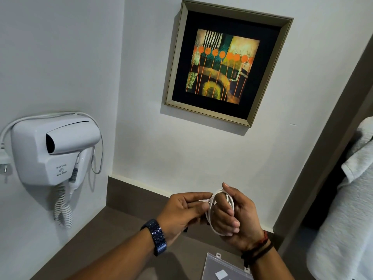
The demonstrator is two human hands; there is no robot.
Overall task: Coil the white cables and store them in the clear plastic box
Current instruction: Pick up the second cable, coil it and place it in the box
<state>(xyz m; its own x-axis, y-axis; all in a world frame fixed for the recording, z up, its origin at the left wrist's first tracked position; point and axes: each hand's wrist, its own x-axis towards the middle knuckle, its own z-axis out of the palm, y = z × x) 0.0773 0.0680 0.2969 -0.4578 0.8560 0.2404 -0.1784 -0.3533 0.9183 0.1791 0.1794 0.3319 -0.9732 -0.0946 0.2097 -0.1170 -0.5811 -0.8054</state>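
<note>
A white cable (210,214) is wound in several loops around the fingers of my right hand (236,215), which is closed on the coil. My left hand (185,209) pinches a strand of the same cable at the coil's left side, thumb and forefinger together. Both hands are held above a brown counter. The clear plastic box (224,267) lies on the counter below my right wrist, its lid hinged open; only part of it shows at the bottom edge.
A white wall-mounted hair dryer (54,150) with a curly cord hangs on the left wall. A framed picture (226,63) is on the back wall. White towels (347,209) hang at the right. The brown counter (113,235) meets the walls in a corner.
</note>
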